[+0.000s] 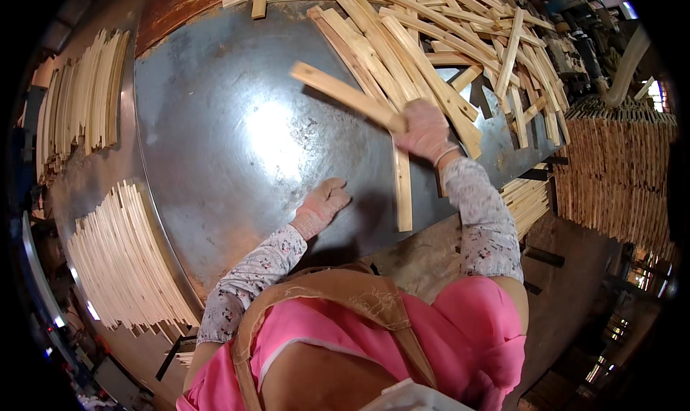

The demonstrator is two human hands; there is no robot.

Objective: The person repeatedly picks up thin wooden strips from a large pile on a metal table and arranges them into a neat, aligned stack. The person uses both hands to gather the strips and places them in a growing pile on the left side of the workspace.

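Observation:
My right hand point(425, 132), in a pale pinkish work glove, is closed around one end of a wooden strip point(345, 96). The strip points up and left over the metal tabletop point(215, 145), slightly blurred. Beneath and beside that hand lie more loose wooden strips point(388, 55), one of them reaching toward the table's near edge. My left hand point(321, 208), gloved the same way, is low over the near middle of the table with its fingers loosely bent and apart from the thumb. Nothing shows in it. Patterned sleeves cover both forearms.
A jumbled heap of strips point(496, 44) covers the far right of the table. Neat stacks stand at left, one near point(129, 256) and one farther point(85, 98). A tall stack point(614, 174) stands at right beyond the table edge. Rusty brown boarding point(183, 12) borders the far left.

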